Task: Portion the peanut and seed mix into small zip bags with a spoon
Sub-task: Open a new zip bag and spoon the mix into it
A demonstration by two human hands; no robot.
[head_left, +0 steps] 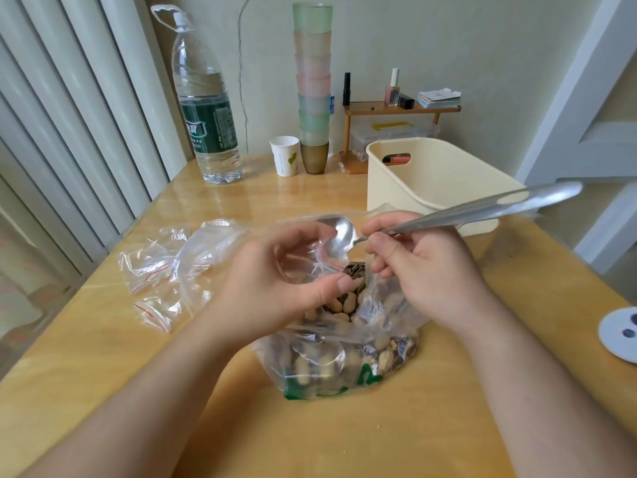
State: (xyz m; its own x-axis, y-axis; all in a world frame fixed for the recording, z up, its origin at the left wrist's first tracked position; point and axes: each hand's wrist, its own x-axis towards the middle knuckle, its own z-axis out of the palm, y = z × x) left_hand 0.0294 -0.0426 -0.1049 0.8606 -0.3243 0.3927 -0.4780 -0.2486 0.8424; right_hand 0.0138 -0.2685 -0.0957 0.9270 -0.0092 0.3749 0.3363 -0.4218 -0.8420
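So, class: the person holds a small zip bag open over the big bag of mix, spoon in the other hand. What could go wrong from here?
1. The left hand only pinches the small zip bag at its mouth; the flimsy opening could fold shut and mix could miss it.
2. The spoon has a shallow bowl, so peanuts might roll off onto the table.
3. The big bag of mix slumps unsupported; digging with the right hand could tip it.
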